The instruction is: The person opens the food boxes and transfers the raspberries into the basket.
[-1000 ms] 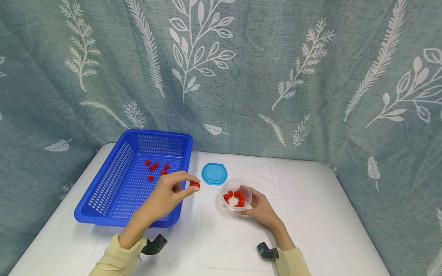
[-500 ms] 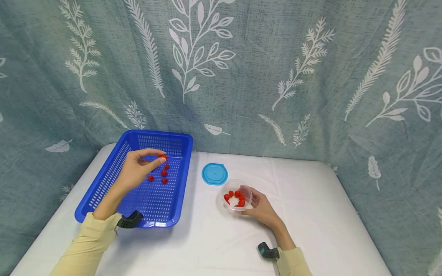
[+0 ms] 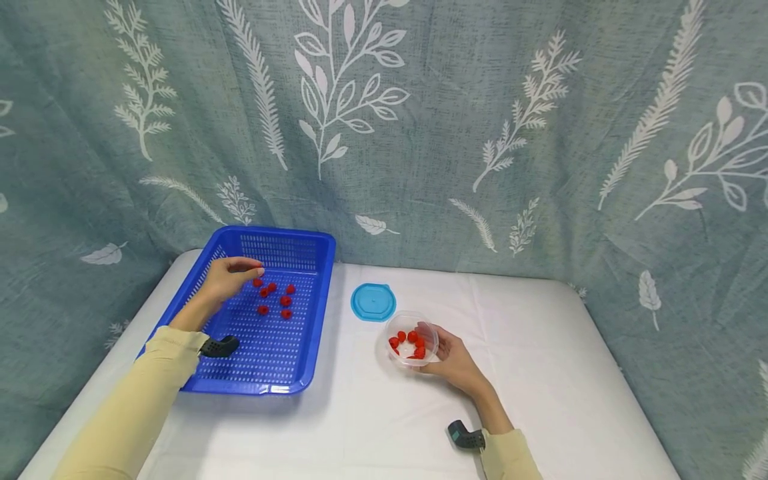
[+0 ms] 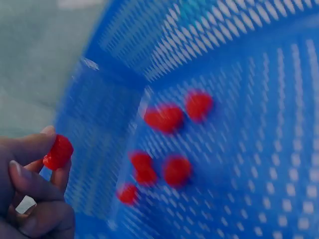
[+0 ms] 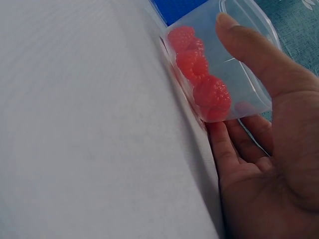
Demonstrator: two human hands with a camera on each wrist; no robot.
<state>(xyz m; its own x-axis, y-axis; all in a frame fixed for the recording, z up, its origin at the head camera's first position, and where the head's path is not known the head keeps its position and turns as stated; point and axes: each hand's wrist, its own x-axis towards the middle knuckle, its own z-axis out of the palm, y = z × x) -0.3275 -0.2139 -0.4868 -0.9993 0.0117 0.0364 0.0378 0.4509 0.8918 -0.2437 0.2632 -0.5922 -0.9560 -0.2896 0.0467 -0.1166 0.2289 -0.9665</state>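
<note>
L hand (image 3: 225, 279) pinches one raspberry (image 4: 61, 152) over blue basket (image 3: 270, 343), far-L part; R hand (image 3: 454, 363) grips clear tub (image 5: 204, 25) w/ berries (image 5: 212, 94). Light fingertip pressure prob. best, i.e. w/o crushing.

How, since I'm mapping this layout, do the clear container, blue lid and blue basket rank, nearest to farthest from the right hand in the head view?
1. Clear container: held by the right hand, on its left.
2. Blue lid: to the left, just beyond the container.
3. Blue basket: farthest left, past the lid.
</note>
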